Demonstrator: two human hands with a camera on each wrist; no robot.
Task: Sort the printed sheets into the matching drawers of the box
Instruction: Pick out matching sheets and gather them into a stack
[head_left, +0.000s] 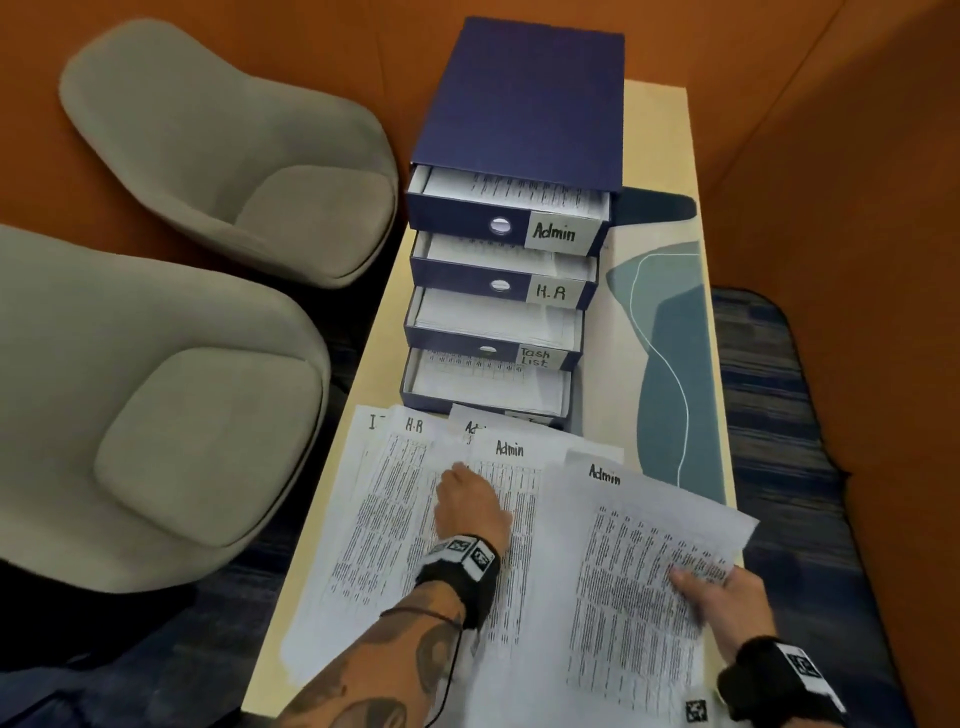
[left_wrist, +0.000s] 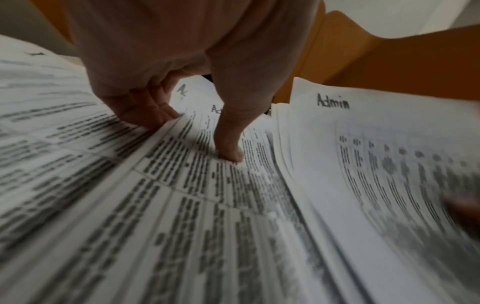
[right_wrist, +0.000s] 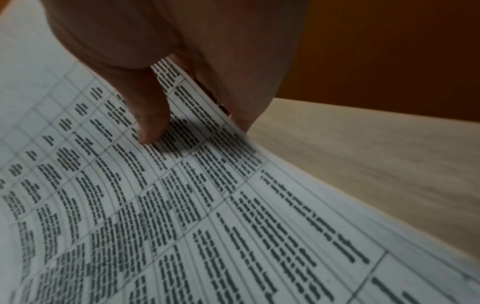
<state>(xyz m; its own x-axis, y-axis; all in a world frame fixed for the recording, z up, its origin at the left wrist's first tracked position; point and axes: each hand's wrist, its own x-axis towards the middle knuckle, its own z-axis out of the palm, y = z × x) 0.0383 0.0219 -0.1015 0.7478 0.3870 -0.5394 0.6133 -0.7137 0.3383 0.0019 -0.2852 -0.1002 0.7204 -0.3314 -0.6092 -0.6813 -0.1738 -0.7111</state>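
A: Item one, nearest?
B: Right hand (head_left: 722, 597), thumb on top and fingers beneath, pinching the right edge of a lifted Admin sheet (head_left: 639, 571).

A: Item two?
B: Left hand (head_left: 467, 506), fingers curled at the edge of a second Admin sheet (head_left: 511, 499), thumb pressing its face, amid fanned sheets (head_left: 374, 519) on the table (head_left: 660, 135).

A: Farthest?
B: Blue drawer box (head_left: 524, 98), four drawers pulled out, all holding paper: Admin drawer (head_left: 501, 215), H.R drawer (head_left: 501, 280), Task List drawer (head_left: 488, 345); lowest label hidden. Two grey chairs (head_left: 208, 171) left.
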